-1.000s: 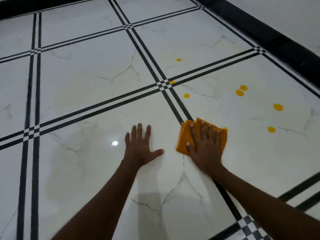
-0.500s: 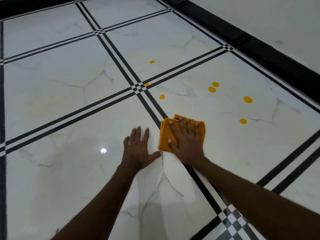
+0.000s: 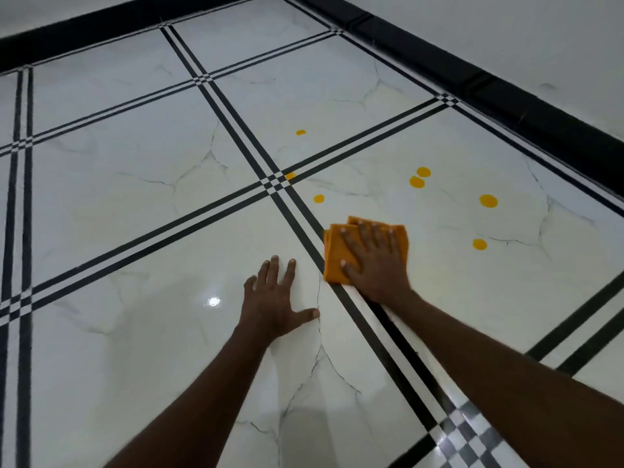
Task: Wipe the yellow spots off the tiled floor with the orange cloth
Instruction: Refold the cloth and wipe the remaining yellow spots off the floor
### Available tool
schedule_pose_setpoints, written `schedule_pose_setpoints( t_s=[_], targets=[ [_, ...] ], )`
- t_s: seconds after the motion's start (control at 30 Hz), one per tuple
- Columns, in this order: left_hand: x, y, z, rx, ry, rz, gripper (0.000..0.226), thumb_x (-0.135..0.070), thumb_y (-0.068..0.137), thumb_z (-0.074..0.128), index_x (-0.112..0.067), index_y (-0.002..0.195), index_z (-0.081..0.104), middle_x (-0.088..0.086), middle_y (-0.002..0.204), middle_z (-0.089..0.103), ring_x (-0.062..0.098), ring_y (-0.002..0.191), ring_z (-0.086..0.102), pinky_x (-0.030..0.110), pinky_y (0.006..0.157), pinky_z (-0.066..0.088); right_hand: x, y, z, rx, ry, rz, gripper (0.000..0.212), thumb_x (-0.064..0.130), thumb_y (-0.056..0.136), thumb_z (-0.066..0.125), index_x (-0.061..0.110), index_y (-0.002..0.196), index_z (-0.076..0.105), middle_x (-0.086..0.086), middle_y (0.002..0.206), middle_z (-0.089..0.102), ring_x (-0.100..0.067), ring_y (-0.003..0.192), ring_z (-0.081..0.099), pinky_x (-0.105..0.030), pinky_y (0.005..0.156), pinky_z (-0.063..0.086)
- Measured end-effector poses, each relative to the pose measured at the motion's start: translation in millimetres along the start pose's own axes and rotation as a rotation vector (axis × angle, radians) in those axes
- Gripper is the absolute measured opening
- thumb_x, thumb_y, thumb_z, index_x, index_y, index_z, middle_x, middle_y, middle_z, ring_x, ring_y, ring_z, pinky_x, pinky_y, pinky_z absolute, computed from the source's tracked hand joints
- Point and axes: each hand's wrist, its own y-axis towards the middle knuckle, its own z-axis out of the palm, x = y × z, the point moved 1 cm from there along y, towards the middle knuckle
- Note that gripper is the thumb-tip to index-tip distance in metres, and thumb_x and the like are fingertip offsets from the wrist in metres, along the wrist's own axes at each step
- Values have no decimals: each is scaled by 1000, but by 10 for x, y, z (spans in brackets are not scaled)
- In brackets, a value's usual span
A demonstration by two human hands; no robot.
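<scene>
Right hand (image 3: 378,265) flat, fingers straight, pressing folded orange cloth (image 3: 336,255) onto tiled floor (image 3: 135,204) beside black tile line, left hand (image 3: 275,300) open-palmed on floor, yellow spots (image 3: 488,201) beyond cloth.

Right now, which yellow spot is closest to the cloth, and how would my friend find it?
Find where the black floor lines cross, ahead of the orange cloth under the right hand. Just beyond the cloth's far edge sits one small yellow spot. Unlike its neighbour on the stripes, it lies alone on plain white tile.

right hand (image 3: 378,265) flat on orange cloth (image 3: 334,255) | left hand (image 3: 275,298) flat on tiled floor (image 3: 135,197) | yellow spots (image 3: 488,201) beyond cloth
</scene>
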Motion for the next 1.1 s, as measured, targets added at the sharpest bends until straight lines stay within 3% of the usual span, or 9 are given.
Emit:
schedule_pose_setpoints(
  t_s=[0.2, 0.37, 0.57, 0.67, 0.73, 0.8, 0.87, 0.97, 1.1],
  targets=[
    [-50, 27, -80, 56, 9, -3, 120, -86, 73, 49, -27, 157, -13, 11, 165, -16, 33, 153, -8, 54, 121, 9, -326, -779, -171, -145, 8, 428, 74, 53, 94, 34, 24, 162, 24, -18, 165, 30, -44, 149, 29, -63, 122, 14],
    [-66, 42, -97, 105, 33, -27, 123, -86, 70, 52, -28, 156, -14, 11, 165, -17, 33, 153, -9, 53, 122, 11, 126, -432, -10, -27, 36, 25, 74, 58, 97, 35, 29, 163, 17, -12, 169, 20, -39, 155, 19, -61, 124, 7],
    [-63, 54, -348, 242, 6, -19, 125, -74, 71, 67, -27, 158, -8, 10, 166, -13, 33, 153, -5, 56, 118, 20, -407, -613, -213, -10, 26, 405, 75, 55, 93, 39, 25, 161, 27, -17, 164, 32, -42, 149, 31, -59, 121, 10],
    [-130, 28, -555, 365, -97, -69, 115, -66, 77, 68, -22, 159, 1, 12, 166, -5, 35, 152, 2, 52, 121, 19, -310, -701, -331, 199, 65, 224, 84, 66, 89, 19, 27, 163, 15, -14, 169, 17, -40, 155, 16, -62, 122, 5],
    [-135, -21, -769, 402, -101, -73, 102, -61, 83, 66, -17, 159, 13, 13, 165, 14, 31, 151, 17, 43, 121, 22, -315, -562, -528, 229, 147, 182, 89, 67, 84, 10, 25, 160, 26, -12, 164, 32, -36, 152, 27, -59, 122, 14],
    [-123, -56, -1043, 351, -59, -43, 90, -53, 87, 66, -16, 157, 23, 9, 161, 28, 27, 148, 26, 38, 119, 24, -332, -614, -775, 45, 335, 386, 70, 57, 90, 27, 15, 138, 57, -15, 128, 66, -37, 123, 59, -54, 107, 40],
    [-117, -30, -1358, 305, -33, -7, 80, -52, 88, 66, -17, 153, 33, 7, 157, 39, 25, 144, 34, 37, 117, 27, -372, -830, -922, -102, 362, 708, 43, 40, 95, 49, 6, 116, 64, -19, 103, 71, -40, 101, 65, -49, 91, 46],
    [-120, 77, -1606, 298, -37, 9, 71, -54, 86, 67, -21, 145, 47, 4, 150, 48, 23, 139, 42, 37, 114, 33, -358, -962, -865, 60, 365, 1074, 48, 33, 93, 62, 1, 127, 51, -24, 124, 60, -43, 117, 55, -52, 97, 43],
    [-223, 312, -1533, 340, 12, 72, 68, -51, 90, 63, -15, 146, 47, 4, 155, 41, 23, 144, 35, 37, 116, 28, -327, -799, -682, 57, 613, 1306, 51, 26, 90, 69, 1, 130, 50, -25, 127, 61, -45, 122, 55, -56, 107, 38]
  ],
)
